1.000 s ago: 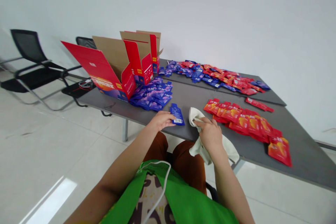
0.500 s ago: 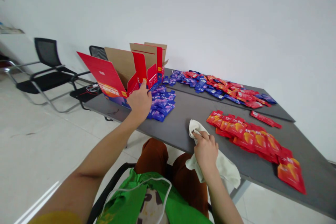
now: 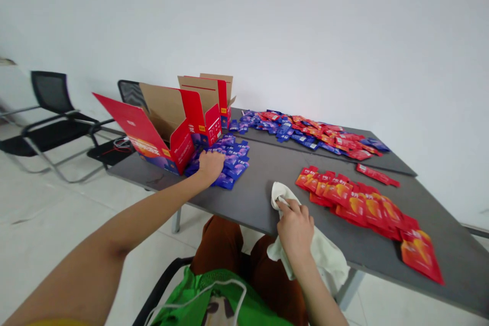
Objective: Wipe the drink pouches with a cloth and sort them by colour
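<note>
My left hand (image 3: 211, 167) rests on a spread of purple pouches (image 3: 232, 163), right beside the open red box (image 3: 182, 146). Its fingers are curled down among the pouches, and whether one is gripped is hidden. At the table's near edge, my right hand (image 3: 296, 226) is closed on a white cloth (image 3: 329, 254), one end bunched on the tabletop and the rest hanging over the edge. To the right of the cloth, red-orange pouches (image 3: 357, 206) lie overlapped in a slanting row.
Behind the nearest box stand more open cartons (image 3: 214, 119). A mixed heap of red and purple pouches (image 3: 313, 132) runs along the back of the grey table (image 3: 263, 163). One red pouch (image 3: 376, 175) lies apart. Black chairs (image 3: 49, 112) stand at left, with a coiled cable (image 3: 123, 143) on one seat.
My left hand has come down from the box's edge onto the purple pouches, its fingers now more curled. My right hand keeps the cloth in nearly the same place. The view has shifted slightly.
</note>
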